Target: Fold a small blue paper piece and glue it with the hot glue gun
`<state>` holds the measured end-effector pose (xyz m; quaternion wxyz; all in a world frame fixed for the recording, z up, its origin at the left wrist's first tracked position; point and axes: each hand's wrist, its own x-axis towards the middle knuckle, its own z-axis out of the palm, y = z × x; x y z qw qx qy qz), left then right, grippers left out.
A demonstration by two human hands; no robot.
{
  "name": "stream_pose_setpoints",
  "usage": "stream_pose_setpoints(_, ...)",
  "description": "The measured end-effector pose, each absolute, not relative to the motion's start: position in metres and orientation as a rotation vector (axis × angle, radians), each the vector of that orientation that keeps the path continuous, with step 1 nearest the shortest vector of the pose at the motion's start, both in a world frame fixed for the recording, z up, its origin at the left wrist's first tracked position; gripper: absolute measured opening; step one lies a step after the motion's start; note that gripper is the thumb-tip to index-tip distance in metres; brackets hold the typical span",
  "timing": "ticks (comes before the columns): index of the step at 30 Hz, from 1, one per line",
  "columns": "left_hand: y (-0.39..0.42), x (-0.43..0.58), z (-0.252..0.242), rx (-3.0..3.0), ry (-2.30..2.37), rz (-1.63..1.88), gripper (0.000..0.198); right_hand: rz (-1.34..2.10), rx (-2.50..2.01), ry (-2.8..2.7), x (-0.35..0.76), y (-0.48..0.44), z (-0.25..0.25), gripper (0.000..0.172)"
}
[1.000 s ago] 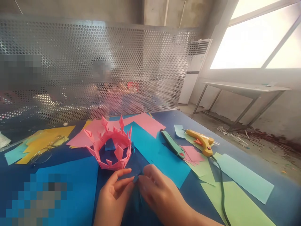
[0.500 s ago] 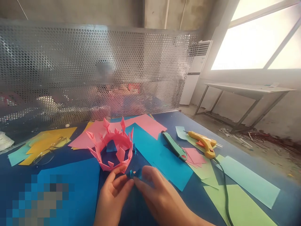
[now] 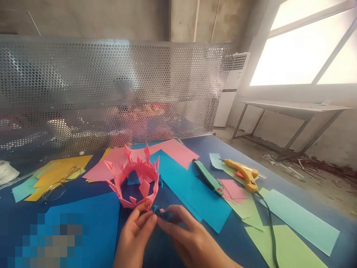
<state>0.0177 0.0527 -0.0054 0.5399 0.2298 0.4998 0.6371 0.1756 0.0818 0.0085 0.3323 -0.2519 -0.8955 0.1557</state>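
Both the left hand (image 3: 134,238) and right hand (image 3: 192,242) pinch the small blue folded paper piece (image 3: 163,214) with closed fingers beside the pink paper crown (image 3: 136,178); creasing it cleanly probably needs firm, even pressure.

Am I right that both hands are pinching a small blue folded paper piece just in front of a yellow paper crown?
Not quite: the head view shows the paper crown is pink, not yellow. The rest holds: the left hand and right hand both pinch the small blue folded paper piece just in front of it.
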Motion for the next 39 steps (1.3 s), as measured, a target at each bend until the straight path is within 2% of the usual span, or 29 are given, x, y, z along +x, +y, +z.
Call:
stream_pose_setpoints(4,0.053,0.018,-0.002,0.573,1.150,1.480,0.066,0.450,-0.669,-2.304,0.178,0.085,0.007,0.039)
stream_pose_setpoints(14,0.052,0.022,-0.001,0.604,1.149,1.477,0.059,0.613,-0.687,-2.255,0.178,0.084,0.008,0.018)
stream_pose_setpoints(20,0.052,0.022,-0.001,0.640,1.155,1.462,0.062,0.822,-0.695,-2.239,0.177,0.090,0.016,0.023)
stream_pose_setpoints(24,0.051,0.019,-0.003,0.720,1.198,1.437,0.043,0.982,-0.642,-2.275,0.180,0.093,0.025,0.024)
stream_pose_setpoints(29,0.050,0.018,-0.003,0.838,1.234,1.385,0.021,1.128,-0.680,-2.205,0.185,0.099,0.025,0.009)
stream_pose_setpoints(34,0.052,0.020,0.001,0.883,1.184,1.328,0.022,1.179,-0.748,-2.092,0.185,0.104,0.021,0.028)
stream_pose_setpoints(39,0.054,0.018,0.001,0.858,1.137,1.314,0.022,1.258,-0.909,-1.909,0.179,0.100,0.020,0.035)
